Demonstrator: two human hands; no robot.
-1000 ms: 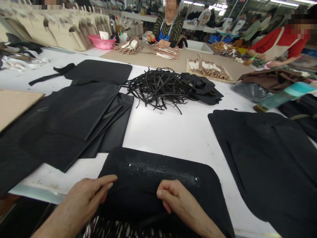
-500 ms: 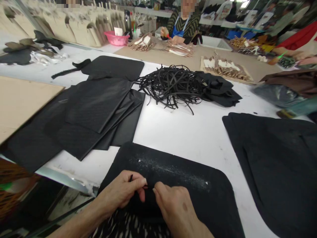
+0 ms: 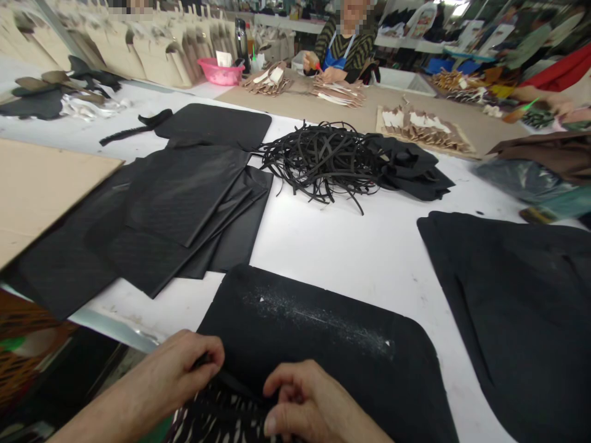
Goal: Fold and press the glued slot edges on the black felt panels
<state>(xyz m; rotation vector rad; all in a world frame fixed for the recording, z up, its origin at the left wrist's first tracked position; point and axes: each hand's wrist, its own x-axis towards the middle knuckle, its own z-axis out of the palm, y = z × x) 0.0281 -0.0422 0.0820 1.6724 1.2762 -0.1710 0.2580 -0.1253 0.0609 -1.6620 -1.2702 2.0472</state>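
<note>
My left hand (image 3: 201,363) is closed, with a bit of black strip (image 3: 202,360) showing in its curled fingers. It is over the near left corner of a black panel (image 3: 323,332), which lies at the table's front edge. The panel has a whitish dusty streak along its middle with a small white triangle mark at each end. My right hand (image 3: 305,400) is over the panel's near edge, fingers loosely bent and the thumb apart from them. A dark band runs between the hands; whether it is the strip or the panel's edge I cannot tell.
Black sheets (image 3: 184,197) overlap on the left beside a beige board (image 3: 50,191). Ahead lies a tangle of black strips (image 3: 323,160). Black panels (image 3: 521,307) are stacked at right. Across the table a person (image 3: 344,49) handles brown pieces near a pink basin (image 3: 221,72).
My hands have come apart from the thin black piece between them. The left has moved left and slightly down; the right has moved down and its fingers have loosened.
</note>
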